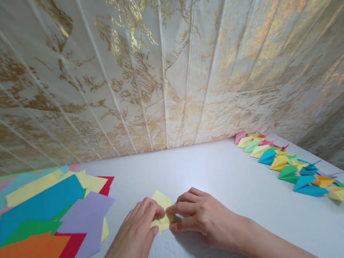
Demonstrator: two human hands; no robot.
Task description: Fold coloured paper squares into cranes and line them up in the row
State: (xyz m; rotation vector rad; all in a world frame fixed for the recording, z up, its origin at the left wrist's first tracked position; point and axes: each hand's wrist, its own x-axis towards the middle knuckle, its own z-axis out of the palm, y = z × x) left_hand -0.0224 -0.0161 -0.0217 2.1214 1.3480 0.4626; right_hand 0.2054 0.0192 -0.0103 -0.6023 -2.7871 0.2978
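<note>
A small pale yellow piece of folded paper [159, 198] lies on the white table, its pointed end facing away from me. My left hand [142, 222] grips its left side, fingers curled over the paper and thumb at the lower edge. On the right side, my right hand [197, 215] pinches the paper between thumb and fingertips. Both hands' fingertips nearly meet over the middle, and they hide part of the folds.
Loose coloured paper sheets [40, 208] spread in an overlapping heap at the left. Rows of folded paper pieces [287, 174] in several colours run along the table's right edge. A white and gold patterned curtain [155, 74] hangs behind the table [193, 167].
</note>
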